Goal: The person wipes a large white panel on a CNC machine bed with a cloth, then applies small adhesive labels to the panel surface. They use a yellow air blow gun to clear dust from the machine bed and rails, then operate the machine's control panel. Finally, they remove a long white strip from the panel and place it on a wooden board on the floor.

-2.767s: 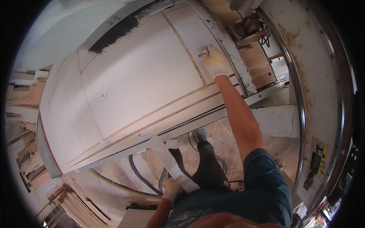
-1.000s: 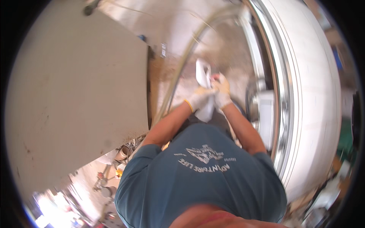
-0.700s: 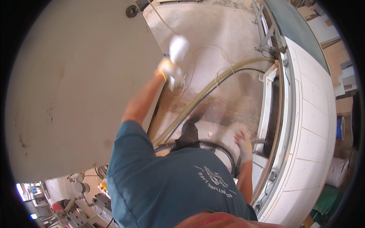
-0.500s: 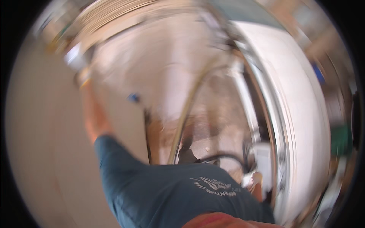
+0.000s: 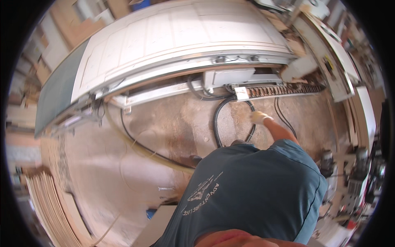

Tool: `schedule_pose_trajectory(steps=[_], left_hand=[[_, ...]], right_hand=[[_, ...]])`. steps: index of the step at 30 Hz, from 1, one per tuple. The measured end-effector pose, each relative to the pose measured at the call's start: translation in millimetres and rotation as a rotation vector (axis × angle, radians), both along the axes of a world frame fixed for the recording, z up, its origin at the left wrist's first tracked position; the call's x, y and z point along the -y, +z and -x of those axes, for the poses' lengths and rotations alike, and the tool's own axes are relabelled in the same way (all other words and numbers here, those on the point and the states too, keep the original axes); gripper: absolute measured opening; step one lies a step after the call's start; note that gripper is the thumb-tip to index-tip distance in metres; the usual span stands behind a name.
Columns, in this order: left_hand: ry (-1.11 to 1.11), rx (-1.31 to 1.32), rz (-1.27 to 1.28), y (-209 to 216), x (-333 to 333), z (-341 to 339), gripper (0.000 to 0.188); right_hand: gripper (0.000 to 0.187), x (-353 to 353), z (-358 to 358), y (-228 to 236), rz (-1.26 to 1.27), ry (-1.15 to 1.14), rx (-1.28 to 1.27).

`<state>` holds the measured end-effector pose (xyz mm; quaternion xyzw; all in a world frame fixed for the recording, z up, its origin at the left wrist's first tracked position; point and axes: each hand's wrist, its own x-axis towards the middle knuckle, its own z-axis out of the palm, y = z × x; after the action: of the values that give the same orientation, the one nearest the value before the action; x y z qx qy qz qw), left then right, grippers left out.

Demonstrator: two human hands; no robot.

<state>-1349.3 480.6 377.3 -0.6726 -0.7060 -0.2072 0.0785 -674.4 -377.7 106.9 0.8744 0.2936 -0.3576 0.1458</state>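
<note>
My right hand [image 5: 260, 117], in a pale glove, hangs over the floor in front of a long machine bed [image 5: 197, 55]. Its fingers are too small and blurred to show whether they grip anything. Nearest to it are a black hose [image 5: 251, 131] and a cable chain [image 5: 284, 91] with a small white plate [image 5: 241, 94] at its end. On the bed lies a large white panel [image 5: 177, 33] with grooved lines. My left hand is out of view, on the side hidden by my body.
A yellowish hose [image 5: 140, 150] curves across the dusty floor [image 5: 111, 164]. A stack of thin boards [image 5: 51, 210] stands at lower left, and a pale board [image 5: 154, 226] is beside my body. At right are a machine gantry [image 5: 329, 57] and dark motors [image 5: 361, 162].
I have turned to the right, so the machine bed now spans the top of the view. My left arm, stretched over a big board before, has gone out of view.
</note>
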Motion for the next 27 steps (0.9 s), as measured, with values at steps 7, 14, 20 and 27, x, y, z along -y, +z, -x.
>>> schedule_pose_trajectory(steps=[7,14,20,27], left_hand=[[-0.907,0.758,1.153,-77,299,-378,0.019],[-1.034,0.06,2.586,-175,787,-569,0.013],[-1.737,-0.466,2.337,-199,988,-616,0.022],[-1.404,-0.663,2.308,-193,977,-686,0.023]], right_hand=[[0.049,-97,55,55,-1.437,-0.956,-0.422],[0.037,133,77,44,-2.451,-1.827,-0.738],[0.036,378,69,32,-2.053,-2.125,0.104],[0.03,677,24,112,-1.838,-1.937,0.515]])
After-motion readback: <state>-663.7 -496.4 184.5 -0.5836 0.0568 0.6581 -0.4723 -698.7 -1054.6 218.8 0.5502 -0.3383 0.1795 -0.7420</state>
